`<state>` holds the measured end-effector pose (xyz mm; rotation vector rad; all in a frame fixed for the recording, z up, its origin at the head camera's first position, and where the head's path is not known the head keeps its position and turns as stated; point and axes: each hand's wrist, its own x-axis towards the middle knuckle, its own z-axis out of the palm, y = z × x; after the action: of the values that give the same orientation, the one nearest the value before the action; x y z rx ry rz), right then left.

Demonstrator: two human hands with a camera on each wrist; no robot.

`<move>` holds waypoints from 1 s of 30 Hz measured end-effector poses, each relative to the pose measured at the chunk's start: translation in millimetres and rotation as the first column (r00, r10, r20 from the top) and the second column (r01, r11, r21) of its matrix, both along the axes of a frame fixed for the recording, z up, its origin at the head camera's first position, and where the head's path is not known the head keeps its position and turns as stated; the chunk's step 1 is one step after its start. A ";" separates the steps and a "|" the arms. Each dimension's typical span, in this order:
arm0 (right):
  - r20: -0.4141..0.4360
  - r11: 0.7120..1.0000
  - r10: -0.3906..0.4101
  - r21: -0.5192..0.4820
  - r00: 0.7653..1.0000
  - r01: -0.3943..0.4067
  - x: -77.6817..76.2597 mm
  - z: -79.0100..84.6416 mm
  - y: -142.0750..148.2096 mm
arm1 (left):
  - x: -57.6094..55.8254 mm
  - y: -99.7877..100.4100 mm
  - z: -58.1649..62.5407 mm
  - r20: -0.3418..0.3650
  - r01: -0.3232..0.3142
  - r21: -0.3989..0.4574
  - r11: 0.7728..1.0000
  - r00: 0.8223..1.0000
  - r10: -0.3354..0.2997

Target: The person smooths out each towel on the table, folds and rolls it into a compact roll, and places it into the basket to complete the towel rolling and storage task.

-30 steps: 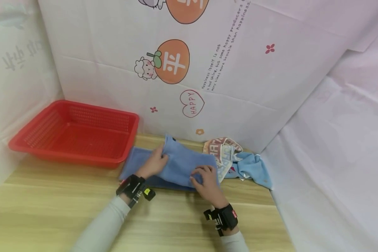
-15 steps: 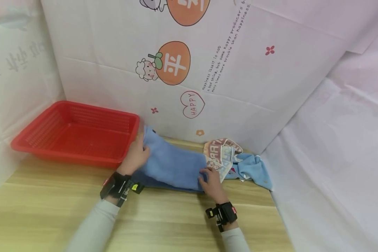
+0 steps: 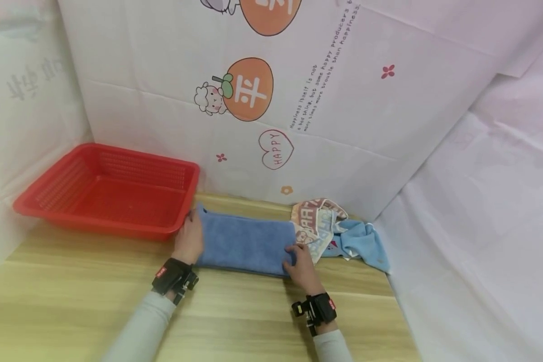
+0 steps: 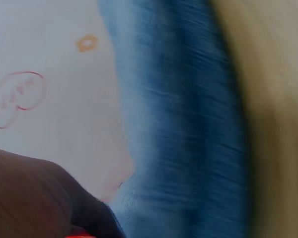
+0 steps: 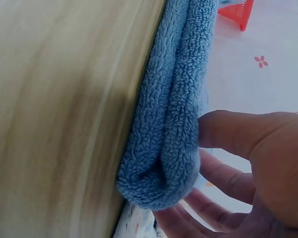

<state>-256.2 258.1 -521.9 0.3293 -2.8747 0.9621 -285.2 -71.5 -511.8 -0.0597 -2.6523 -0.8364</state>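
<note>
Lowered the loose upper layer of the blue towel (image 3: 249,244), raised beside the red basket (image 3: 113,193) half a second earlier, until flat over the lower layers. Brought the left hand (image 3: 189,239) down with it, to the towel end nearest the red basket, close by that basket's near corner; could not tell whether gripping or merely touching, with most fingertips hidden. Kept the right hand (image 3: 303,266) at the towel end farther from the red basket, fingers relaxed and apart, thumb and fingertips touching the rounded fold. Had the towel lying folded on the wooden table (image 3: 244,311), just to the right of the red basket, with a small dark mark (image 3: 205,210) at the rear corner nearest the red basket. Saw a patterned cloth (image 3: 319,223) farther right of the red basket, and a crumpled light-blue cloth (image 3: 364,241) farthest from the red basket
</note>
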 end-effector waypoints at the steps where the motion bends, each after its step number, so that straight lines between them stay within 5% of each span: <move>1: 0.009 1.000 -0.011 -0.003 1.000 0.011 0.9 -0.3 0.6 | 1.7 0.4 -3.5 -0.005 -0.011 -0.018 1.000 1.000 0.010; 7: 0.074 0.998 -0.064 0.020 0.995 0.063 4.7 -2.2 3.0 | 22.5 18.9 -15.3 -0.053 -0.035 -0.132 0.991 0.998 0.028; 15: -0.037 0.998 -0.059 0.003 0.998 0.059 -2.5 2.9 -0.7 | 39.7 41.3 -16.7 0.148 0.018 -0.087 0.996 0.989 -0.005; 21: -0.070 0.996 -0.088 -0.017 0.994 0.087 4.6 18.4 4.4 | 28.0 42.6 -16.4 0.199 0.104 -0.084 0.991 0.976 -0.086; 30: -0.012 0.999 -0.053 -0.014 0.999 0.052 34.4 23.2 3.4 | -17.0 34.3 -8.8 0.333 0.256 -0.110 0.960 0.920 -0.208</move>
<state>-221.8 261.4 -498.7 0.2564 -2.8488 0.9674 -302.2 -37.2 -520.6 -0.3102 -3.0573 -0.7681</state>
